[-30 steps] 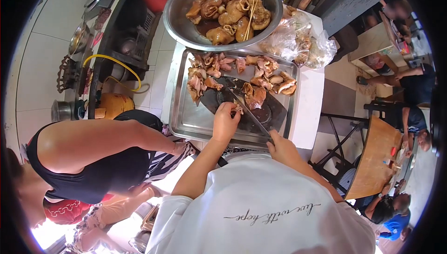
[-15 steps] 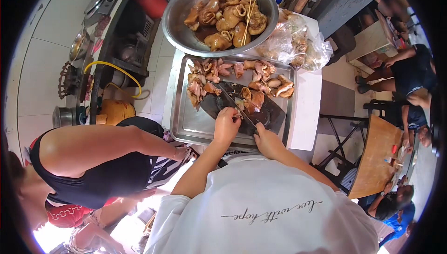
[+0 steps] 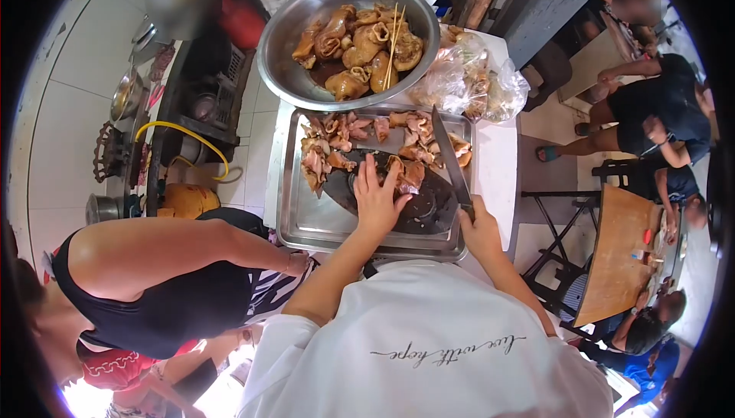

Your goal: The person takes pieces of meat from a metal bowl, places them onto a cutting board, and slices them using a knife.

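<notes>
Knife: the knife (image 3: 451, 155) lies aslant above the right part of the tray, handle toward the near right corner, blade tip toward the far edge; its blade passes in front of some cut meat.
Right hand: the right hand (image 3: 482, 226) is closed around the knife handle, near the tray's right edge.
Left hand: the left hand (image 3: 377, 204) is open, fingers spread toward the far edge, over the board; it has no visible hold, and whether anything lies under the palm cannot be told.
Brown piece: one glossy brown piece of meat (image 3: 412, 177) sits on the board, just beside the left fingers; contact cannot be told.
Board: the dark cutting board (image 3: 439, 215) lies inside the tray, reaching toward its near right corner.
Cut meat: the cut meat (image 3: 315, 164) is heaped along the tray's far edge and around its far left and far right corners.
Tray: the metal tray (image 3: 305, 223) rests on a white table (image 3: 496, 177), bare metal showing at the near left corner.
Bowl: the steel bowl (image 3: 269, 58), beyond the tray's far edge, holds large brown pieces (image 3: 370, 44) and thin wooden sticks (image 3: 395, 47).
Bags: clear plastic bags (image 3: 471, 85) lie at the table's far right corner.
</notes>
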### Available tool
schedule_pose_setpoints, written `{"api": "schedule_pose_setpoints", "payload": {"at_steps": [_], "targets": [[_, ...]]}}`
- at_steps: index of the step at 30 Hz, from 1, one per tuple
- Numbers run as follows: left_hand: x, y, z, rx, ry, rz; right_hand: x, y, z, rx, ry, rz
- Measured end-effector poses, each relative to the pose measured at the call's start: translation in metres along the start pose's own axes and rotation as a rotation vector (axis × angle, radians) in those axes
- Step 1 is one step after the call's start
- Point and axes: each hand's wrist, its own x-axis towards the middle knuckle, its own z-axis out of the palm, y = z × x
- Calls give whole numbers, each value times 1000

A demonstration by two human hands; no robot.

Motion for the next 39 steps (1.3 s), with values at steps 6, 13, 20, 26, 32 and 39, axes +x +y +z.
{"api": "schedule_pose_setpoints", "payload": {"at_steps": [6, 13, 20, 26, 32, 39], "targets": [[27, -23, 14, 76, 208, 90, -6, 5, 0, -5, -1, 45], [83, -47, -10, 260, 343, -6, -17, 3, 8, 35, -83, 98], [41, 15, -39, -40, -93, -264, -20, 9, 10, 53, -75, 84], [52, -21, -2, -189, 110, -170, -19, 7, 13, 36, -76, 8], [78, -21, -4, -218, 148, 130, -20, -2, 16, 6, -101, 25], [50, -14, -31, -32, -226, 176, -23, 1, 18, 12, -79, -12]]}}
